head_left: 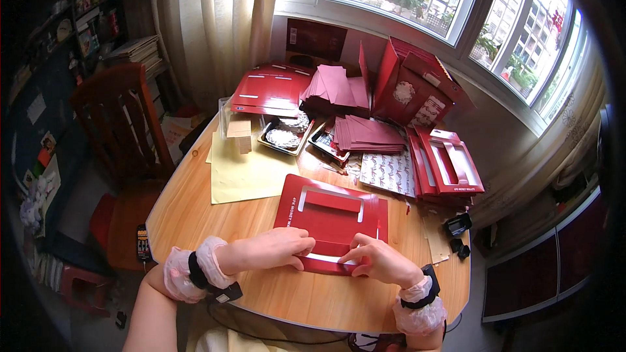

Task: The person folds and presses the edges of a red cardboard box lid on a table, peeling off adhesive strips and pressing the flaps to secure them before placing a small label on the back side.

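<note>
A flat red cardboard package (332, 231) with a window cutout lies in front of me on the wooden table. Along its near edge runs a white strip (324, 259). At the near left corner my left hand (277, 248) is closed, its bent fingers and thumb gripping the cardboard. My right hand (381, 259) is closed at the near right edge, index fingertip on the strip's right end and thumb low at the border. Whether those fingers pinch the strip itself or only the cardboard under it, I cannot tell.
Behind the package are yellow paper (244, 173), trays of small items (285, 138), pink envelopes (368, 135) and a patterned sheet (389, 171). Red folded packages (453, 163) and a large red box (414, 85) stand right. A black object (458, 224) sits by the right edge; a wooden chair (124, 130) is left.
</note>
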`<state>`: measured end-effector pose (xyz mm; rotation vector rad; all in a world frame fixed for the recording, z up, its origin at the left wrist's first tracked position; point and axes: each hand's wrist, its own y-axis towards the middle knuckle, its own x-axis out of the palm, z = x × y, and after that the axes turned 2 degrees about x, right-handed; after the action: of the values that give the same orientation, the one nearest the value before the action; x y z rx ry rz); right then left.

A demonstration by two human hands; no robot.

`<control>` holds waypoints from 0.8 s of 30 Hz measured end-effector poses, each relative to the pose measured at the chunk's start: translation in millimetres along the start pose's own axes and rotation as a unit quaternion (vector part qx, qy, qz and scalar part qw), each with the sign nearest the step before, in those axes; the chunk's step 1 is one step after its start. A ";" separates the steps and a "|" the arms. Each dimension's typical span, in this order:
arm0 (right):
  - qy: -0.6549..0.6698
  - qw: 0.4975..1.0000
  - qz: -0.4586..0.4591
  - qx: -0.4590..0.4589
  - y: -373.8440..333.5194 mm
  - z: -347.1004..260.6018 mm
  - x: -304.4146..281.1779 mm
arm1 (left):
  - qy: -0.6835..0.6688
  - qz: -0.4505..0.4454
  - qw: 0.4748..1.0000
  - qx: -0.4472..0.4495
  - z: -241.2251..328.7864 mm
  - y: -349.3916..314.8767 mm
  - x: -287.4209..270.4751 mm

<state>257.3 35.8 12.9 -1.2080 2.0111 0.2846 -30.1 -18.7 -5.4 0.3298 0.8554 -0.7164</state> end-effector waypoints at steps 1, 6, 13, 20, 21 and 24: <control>0.004 1.000 0.008 -0.010 0.1 0.0 0.9 | -0.018 -0.010 1.000 0.006 -4.0 -1.2 -0.7; -0.047 0.998 0.026 0.020 -0.8 -25.6 6.5 | -0.040 -0.029 0.999 0.012 -8.1 -5.0 -2.0; -0.131 0.985 0.109 0.020 9.5 -27.5 23.8 | -0.022 -0.024 0.999 0.028 -8.4 -2.3 0.0; -0.105 0.988 0.108 0.028 11.7 -26.0 27.9 | -0.020 -0.011 0.999 0.032 -9.6 -2.3 3.2; -0.130 0.984 0.117 0.030 10.7 -30.3 29.5 | -0.020 -0.011 0.999 0.032 -8.8 -1.3 4.5; -0.170 0.977 0.123 0.035 14.8 -41.1 38.0 | 0.001 0.001 1.000 0.028 -7.8 1.0 6.9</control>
<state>214.8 -3.4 11.8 -0.8031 1.8481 0.5016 -30.8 -16.9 -15.7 0.3815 0.8372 -0.7390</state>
